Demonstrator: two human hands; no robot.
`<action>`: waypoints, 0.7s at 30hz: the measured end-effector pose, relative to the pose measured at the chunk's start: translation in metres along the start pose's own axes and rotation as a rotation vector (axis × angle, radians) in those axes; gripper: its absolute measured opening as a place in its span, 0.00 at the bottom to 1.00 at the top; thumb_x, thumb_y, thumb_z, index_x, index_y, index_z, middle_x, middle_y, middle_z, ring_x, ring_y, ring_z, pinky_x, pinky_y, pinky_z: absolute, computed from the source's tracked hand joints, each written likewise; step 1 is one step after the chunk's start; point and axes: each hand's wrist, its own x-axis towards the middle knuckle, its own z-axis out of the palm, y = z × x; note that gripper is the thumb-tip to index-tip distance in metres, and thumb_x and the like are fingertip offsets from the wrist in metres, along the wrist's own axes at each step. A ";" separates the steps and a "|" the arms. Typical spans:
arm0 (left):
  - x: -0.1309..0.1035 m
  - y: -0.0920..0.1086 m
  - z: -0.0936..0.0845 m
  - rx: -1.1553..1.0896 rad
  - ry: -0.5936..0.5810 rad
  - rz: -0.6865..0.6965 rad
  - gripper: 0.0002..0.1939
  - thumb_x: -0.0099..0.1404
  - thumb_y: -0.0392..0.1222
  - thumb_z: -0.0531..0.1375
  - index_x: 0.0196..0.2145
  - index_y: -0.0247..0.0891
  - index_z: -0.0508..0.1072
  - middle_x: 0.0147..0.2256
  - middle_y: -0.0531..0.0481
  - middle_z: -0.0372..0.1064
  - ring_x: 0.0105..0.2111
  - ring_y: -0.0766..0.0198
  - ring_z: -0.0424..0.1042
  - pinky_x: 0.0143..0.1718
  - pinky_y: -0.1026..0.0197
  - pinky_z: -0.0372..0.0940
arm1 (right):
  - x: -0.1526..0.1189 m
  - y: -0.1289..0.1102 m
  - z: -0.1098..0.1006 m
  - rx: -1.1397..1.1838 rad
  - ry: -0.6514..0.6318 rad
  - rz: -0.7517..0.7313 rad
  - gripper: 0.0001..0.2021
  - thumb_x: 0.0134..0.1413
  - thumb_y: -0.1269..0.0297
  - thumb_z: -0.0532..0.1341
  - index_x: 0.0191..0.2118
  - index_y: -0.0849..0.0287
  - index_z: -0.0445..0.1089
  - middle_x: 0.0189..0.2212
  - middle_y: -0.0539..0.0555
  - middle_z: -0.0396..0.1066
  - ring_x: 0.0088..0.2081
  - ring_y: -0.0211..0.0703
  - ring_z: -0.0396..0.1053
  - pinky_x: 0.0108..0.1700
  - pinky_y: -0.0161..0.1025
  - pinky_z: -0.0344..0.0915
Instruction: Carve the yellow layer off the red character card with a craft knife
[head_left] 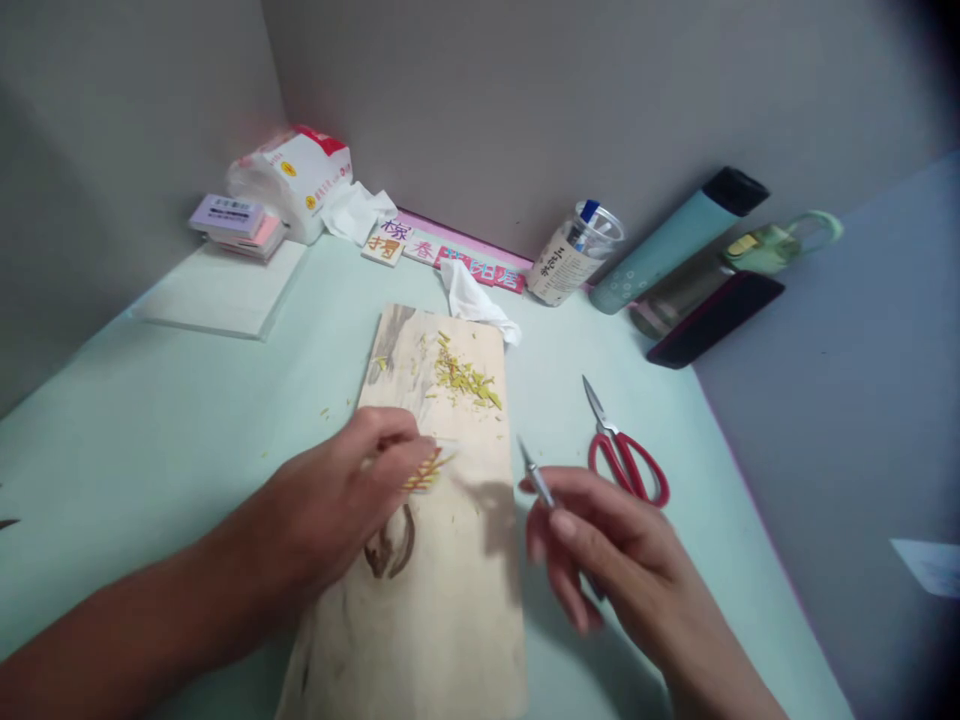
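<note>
My left hand [375, 480] is closed over the middle of a wooden board [465, 580], its fingers pinching a small piece with red and yellow strips [427, 472]. Right of the board, my right hand [600, 550] grips a slim metal craft knife [536, 475], its blade pointing up and to the left. Yellow-green shavings [465, 375] lie scattered on the upper part of the board. Below my left hand a dark brown mark [391, 545] shows on the wood, partly covered by the hand.
Red-handled scissors [626, 460] lie right of the board. Crumpled tissue [476, 303] touches its top edge. Behind stand a clear cup [574, 255], a teal bottle [675, 240], a dark phone [716, 318], lettered tiles [480, 268], a tissue pack [300, 175] and stacked pads [240, 225].
</note>
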 end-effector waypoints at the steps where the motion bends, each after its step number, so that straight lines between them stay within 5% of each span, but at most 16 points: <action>1: 0.001 -0.003 -0.003 0.072 0.049 0.031 0.17 0.73 0.36 0.51 0.56 0.49 0.65 0.51 0.49 0.66 0.44 0.61 0.74 0.43 0.62 0.74 | 0.002 0.002 0.004 0.163 -0.155 0.121 0.10 0.70 0.56 0.57 0.51 0.53 0.67 0.33 0.50 0.74 0.18 0.29 0.65 0.17 0.26 0.57; 4: 0.004 -0.008 -0.014 0.234 0.200 -0.022 0.17 0.71 0.38 0.55 0.56 0.46 0.63 0.51 0.45 0.60 0.51 0.55 0.69 0.49 0.56 0.72 | 0.014 0.006 0.016 0.387 -0.438 0.274 0.12 0.67 0.54 0.60 0.46 0.58 0.67 0.43 0.56 0.75 0.27 0.34 0.75 0.21 0.27 0.66; 7: 0.006 -0.007 -0.021 0.283 0.285 -0.070 0.15 0.71 0.42 0.55 0.55 0.43 0.63 0.51 0.46 0.59 0.53 0.52 0.65 0.53 0.50 0.68 | 0.029 0.004 0.019 0.286 -0.175 0.081 0.09 0.66 0.58 0.61 0.44 0.59 0.68 0.50 0.60 0.74 0.42 0.42 0.78 0.37 0.35 0.76; 10: 0.006 -0.003 -0.023 0.271 0.294 -0.064 0.15 0.70 0.44 0.54 0.54 0.44 0.63 0.50 0.48 0.59 0.52 0.52 0.66 0.52 0.51 0.68 | 0.031 -0.001 0.017 0.258 0.040 -0.056 0.07 0.67 0.60 0.61 0.44 0.58 0.68 0.53 0.60 0.73 0.48 0.45 0.77 0.37 0.35 0.76; 14: 0.003 0.000 -0.026 0.245 0.299 -0.071 0.17 0.70 0.47 0.58 0.54 0.44 0.63 0.49 0.48 0.60 0.53 0.52 0.64 0.54 0.51 0.65 | 0.024 -0.003 0.032 0.445 -0.233 0.081 0.08 0.68 0.59 0.60 0.45 0.58 0.67 0.52 0.62 0.74 0.51 0.47 0.76 0.36 0.35 0.76; 16: 0.003 0.000 -0.029 0.234 0.331 -0.102 0.18 0.70 0.47 0.59 0.54 0.44 0.63 0.50 0.49 0.60 0.54 0.52 0.63 0.55 0.51 0.63 | 0.026 -0.001 0.041 0.494 -0.271 0.127 0.08 0.66 0.59 0.62 0.42 0.58 0.66 0.52 0.62 0.74 0.55 0.49 0.74 0.42 0.39 0.77; 19: 0.003 0.002 -0.027 0.206 0.323 -0.089 0.17 0.69 0.45 0.59 0.54 0.44 0.63 0.50 0.50 0.60 0.53 0.54 0.63 0.55 0.53 0.62 | 0.033 0.002 0.039 0.457 -0.029 0.046 0.09 0.63 0.59 0.64 0.40 0.57 0.66 0.53 0.60 0.73 0.55 0.49 0.73 0.44 0.41 0.77; 21: 0.002 0.004 -0.020 0.152 0.228 -0.054 0.18 0.69 0.42 0.60 0.54 0.45 0.63 0.50 0.49 0.60 0.52 0.55 0.64 0.52 0.54 0.64 | 0.034 0.002 0.030 0.394 0.127 -0.013 0.09 0.64 0.58 0.63 0.42 0.56 0.66 0.47 0.58 0.76 0.41 0.44 0.79 0.33 0.35 0.76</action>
